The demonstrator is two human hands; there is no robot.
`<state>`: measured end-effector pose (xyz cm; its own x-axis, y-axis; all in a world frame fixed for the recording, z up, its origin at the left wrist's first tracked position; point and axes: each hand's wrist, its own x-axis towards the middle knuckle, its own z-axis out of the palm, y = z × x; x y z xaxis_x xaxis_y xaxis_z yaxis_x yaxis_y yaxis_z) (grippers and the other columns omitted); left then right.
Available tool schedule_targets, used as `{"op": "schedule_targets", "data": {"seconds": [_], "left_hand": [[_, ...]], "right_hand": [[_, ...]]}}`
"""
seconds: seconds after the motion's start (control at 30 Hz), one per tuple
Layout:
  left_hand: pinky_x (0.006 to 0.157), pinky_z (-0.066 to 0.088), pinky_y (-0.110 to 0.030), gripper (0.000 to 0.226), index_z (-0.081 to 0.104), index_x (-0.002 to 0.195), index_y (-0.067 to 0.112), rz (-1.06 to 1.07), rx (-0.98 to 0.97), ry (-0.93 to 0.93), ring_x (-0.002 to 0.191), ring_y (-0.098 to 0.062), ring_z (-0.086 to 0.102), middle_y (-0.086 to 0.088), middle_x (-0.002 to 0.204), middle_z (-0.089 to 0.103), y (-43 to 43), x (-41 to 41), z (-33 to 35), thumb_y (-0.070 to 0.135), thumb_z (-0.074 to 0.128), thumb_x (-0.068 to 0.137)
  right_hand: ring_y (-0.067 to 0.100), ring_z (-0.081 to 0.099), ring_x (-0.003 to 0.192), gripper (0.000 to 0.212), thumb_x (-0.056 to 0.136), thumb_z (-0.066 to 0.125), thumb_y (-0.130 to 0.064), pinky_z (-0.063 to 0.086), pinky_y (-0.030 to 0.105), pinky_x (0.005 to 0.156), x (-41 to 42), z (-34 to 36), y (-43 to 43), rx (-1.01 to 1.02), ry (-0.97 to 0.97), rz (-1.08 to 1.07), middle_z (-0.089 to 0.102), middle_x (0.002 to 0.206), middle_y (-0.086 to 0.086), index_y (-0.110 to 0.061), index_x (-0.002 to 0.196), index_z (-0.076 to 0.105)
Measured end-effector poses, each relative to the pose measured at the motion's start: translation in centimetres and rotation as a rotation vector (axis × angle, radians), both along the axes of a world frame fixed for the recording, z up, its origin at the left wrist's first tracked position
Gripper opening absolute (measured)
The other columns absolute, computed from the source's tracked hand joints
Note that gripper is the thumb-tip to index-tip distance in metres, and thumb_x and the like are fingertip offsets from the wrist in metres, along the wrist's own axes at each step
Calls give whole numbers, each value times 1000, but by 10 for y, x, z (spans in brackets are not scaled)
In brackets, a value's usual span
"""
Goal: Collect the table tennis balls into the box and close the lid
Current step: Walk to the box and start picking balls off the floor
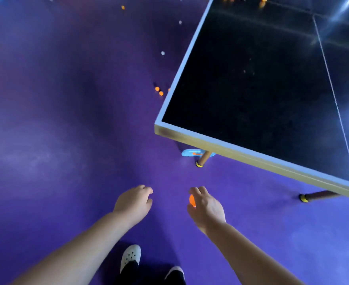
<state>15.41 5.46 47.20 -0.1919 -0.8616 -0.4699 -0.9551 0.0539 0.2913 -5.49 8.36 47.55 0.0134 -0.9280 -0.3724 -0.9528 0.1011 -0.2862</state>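
The right hand point(206, 206) curls round an orange ball point(192, 200) above the floor point(66, 140), near the worktop point(251, 79) corner, likely to carry it to a box not in view, while the left hand point(133, 202) hangs loosely curled, empty, free for the farther balls point(159, 91).
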Motion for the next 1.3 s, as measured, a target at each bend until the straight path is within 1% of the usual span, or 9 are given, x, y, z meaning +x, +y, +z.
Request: {"op": "schedule_targets", "data": {"seconds": [0.23,0.33,0.53,0.63,0.73,0.87,1.0,1.1,1.3], "left_hand": [[79,48,-31,33,56,125,21,261,-188,62,103,-20,60,5,117,60,13,96,78,27,45,95],[76,48,-31,29,60,118,21,334,-247,58,100,-20,62,5,112,62,20,144,96,28,46,94],[78,47,-29,31,61,119,23,468,-286,53,103,-23,61,3,116,63,16,256,114,27,42,95],[71,43,-28,26,64,106,20,541,-313,31,96,-25,61,1,106,66,16,324,120,23,42,92],[62,35,-27,18,57,87,13,640,-321,-4,80,-28,53,-3,91,62,21,391,132,20,41,89],[72,46,-32,32,62,96,12,751,-338,-40,95,-31,60,-6,104,66,35,463,142,25,35,87],[78,47,-31,29,62,110,17,901,-301,-104,105,-31,59,-6,116,64,55,515,150,20,37,93],[77,49,-33,29,62,106,17,1040,-280,-131,100,-32,61,-7,110,65,74,547,153,22,37,93],[75,47,-33,26,61,102,15,1274,-236,-196,103,-33,60,-8,112,65,97,595,167,26,38,95]], "right_hand": [[29,59,91,32,87,49,-26,36,29,60,105,80,-28,-88,-58,223,51,114,-2,-24,119,48],[28,58,92,31,88,49,-25,35,29,61,162,103,-45,-117,-74,323,51,115,-2,-23,118,49],[26,58,93,30,88,50,-28,32,27,63,287,135,-79,-140,-59,475,51,119,-5,-23,117,49],[25,54,81,29,87,50,-29,35,27,61,358,144,-93,-125,-62,534,51,116,-5,-24,115,48],[27,57,83,28,88,49,-28,37,28,61,429,154,-103,-142,-56,620,51,113,-3,-23,116,49],[27,52,72,21,86,48,-22,39,31,60,513,163,-109,-148,-61,704,52,103,-2,-20,106,50],[29,56,71,12,84,49,-25,41,31,59,587,166,-112,-178,-56,806,55,93,0,-18,94,48],[30,51,71,11,86,49,-26,38,31,60,638,166,-115,-198,-61,945,53,88,1,-17,86,43],[28,40,69,12,85,46,-22,33,28,60,736,165,-117,-221,-106,1203,40,77,-2,-21,79,36]]}}
